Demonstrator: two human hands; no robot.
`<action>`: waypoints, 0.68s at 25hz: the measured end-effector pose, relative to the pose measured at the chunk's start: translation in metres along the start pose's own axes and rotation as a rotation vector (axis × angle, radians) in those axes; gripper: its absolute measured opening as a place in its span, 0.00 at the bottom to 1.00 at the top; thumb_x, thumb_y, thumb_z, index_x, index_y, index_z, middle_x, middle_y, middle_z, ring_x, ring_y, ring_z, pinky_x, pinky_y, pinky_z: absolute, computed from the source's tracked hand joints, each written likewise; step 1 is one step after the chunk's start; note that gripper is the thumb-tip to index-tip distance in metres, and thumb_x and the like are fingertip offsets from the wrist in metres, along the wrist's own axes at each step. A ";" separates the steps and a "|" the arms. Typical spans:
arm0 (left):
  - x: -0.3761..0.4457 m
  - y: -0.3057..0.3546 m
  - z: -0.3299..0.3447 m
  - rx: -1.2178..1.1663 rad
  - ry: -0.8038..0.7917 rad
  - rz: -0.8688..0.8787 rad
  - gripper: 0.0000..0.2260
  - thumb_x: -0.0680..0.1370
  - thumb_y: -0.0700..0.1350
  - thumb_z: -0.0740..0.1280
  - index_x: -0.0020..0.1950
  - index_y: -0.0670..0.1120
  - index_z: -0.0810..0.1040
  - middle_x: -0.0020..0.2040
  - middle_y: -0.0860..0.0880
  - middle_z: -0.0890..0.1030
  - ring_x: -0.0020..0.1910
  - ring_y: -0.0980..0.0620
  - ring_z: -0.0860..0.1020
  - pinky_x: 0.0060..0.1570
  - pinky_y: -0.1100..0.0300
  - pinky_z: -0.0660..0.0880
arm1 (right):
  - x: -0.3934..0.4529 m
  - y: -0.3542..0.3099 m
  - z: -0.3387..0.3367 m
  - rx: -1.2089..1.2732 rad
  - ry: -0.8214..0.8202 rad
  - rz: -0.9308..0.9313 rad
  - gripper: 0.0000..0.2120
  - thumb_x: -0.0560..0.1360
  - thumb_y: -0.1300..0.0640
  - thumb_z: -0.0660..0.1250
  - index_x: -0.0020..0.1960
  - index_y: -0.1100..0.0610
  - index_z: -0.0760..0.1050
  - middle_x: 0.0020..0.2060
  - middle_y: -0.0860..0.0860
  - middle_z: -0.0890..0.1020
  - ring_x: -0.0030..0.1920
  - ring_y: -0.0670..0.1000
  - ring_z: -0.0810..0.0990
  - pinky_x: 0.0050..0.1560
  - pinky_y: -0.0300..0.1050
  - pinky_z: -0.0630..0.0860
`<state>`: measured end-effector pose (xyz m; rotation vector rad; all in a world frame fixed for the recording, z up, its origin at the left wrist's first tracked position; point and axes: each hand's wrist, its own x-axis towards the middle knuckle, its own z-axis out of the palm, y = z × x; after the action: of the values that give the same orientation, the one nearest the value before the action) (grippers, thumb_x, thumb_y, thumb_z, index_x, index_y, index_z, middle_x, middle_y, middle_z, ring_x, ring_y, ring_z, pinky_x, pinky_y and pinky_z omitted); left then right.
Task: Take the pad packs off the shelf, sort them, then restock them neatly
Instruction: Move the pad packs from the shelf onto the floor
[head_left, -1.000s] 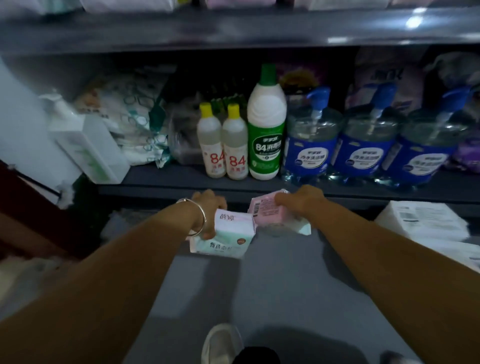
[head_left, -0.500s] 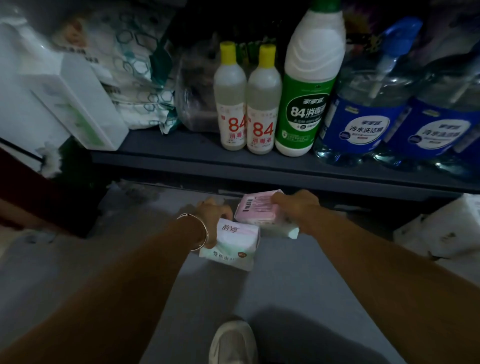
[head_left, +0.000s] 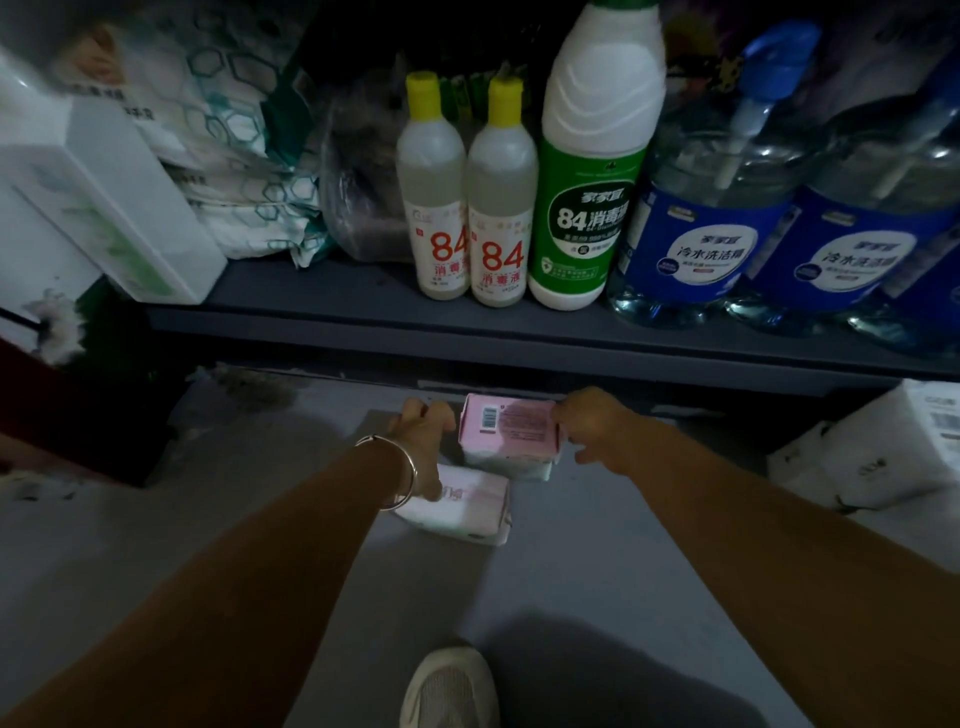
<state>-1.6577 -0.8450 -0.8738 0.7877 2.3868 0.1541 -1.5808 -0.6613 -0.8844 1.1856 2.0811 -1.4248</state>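
Head view, looking down at a grey floor (head_left: 597, 597) below a dark shelf (head_left: 467, 332); the lighting is dim.

Both arms reach forward to the foot of the shelf. The right hand (head_left: 597, 426) grips the right end of a pink pad pack (head_left: 506, 423), its grip clenched round that end, barcode side up. This pack lies on a paler pack (head_left: 509, 465) whose edge shows beneath it. The left hand (head_left: 426, 441), a metal bangle (head_left: 400, 478) on its wrist, rests on a third pad pack (head_left: 462, 504), white and pink, lying on the floor just in front of the other two; whether the fingers grasp it or only press on it cannot be told. All three packs are on the floor, off the shelf, close to its lower edge.

On the shelf, left to right: a white box (head_left: 119, 208) overhanging the left end; a soft package with a hexagon print (head_left: 234, 156); a clear plastic bag (head_left: 358, 182); two small bottles with yellow caps (head_left: 467, 208) marked "84", touching; a tall white bottle with a green label (head_left: 592, 197); and blue-labelled clear pump jugs (head_left: 717, 208).

At right, white packages (head_left: 872, 452) sit on the floor beneath the shelf. A pale shoe (head_left: 449, 686) shows at the bottom edge.
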 end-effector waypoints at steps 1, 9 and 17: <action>0.000 0.006 -0.008 0.013 0.007 0.020 0.31 0.66 0.38 0.76 0.64 0.50 0.66 0.63 0.48 0.65 0.64 0.46 0.67 0.61 0.55 0.69 | -0.006 -0.004 -0.008 -0.073 0.022 -0.045 0.06 0.78 0.61 0.60 0.44 0.60 0.73 0.44 0.57 0.76 0.42 0.54 0.74 0.49 0.48 0.75; -0.030 0.096 -0.110 0.105 0.199 0.268 0.24 0.69 0.40 0.73 0.62 0.45 0.70 0.63 0.45 0.69 0.62 0.46 0.71 0.59 0.61 0.67 | -0.104 -0.058 -0.107 -0.745 0.222 -0.434 0.12 0.74 0.65 0.62 0.56 0.63 0.78 0.54 0.60 0.80 0.55 0.60 0.78 0.51 0.46 0.75; -0.108 0.196 -0.247 0.083 0.453 0.476 0.20 0.70 0.38 0.72 0.60 0.44 0.73 0.52 0.48 0.71 0.46 0.52 0.71 0.49 0.65 0.69 | -0.234 -0.126 -0.224 -0.839 0.557 -0.627 0.12 0.74 0.66 0.60 0.56 0.63 0.78 0.52 0.61 0.80 0.53 0.61 0.78 0.53 0.51 0.77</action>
<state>-1.6362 -0.7281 -0.5624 1.4864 2.5792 0.4714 -1.5069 -0.5823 -0.5543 0.6165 3.1331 -0.2206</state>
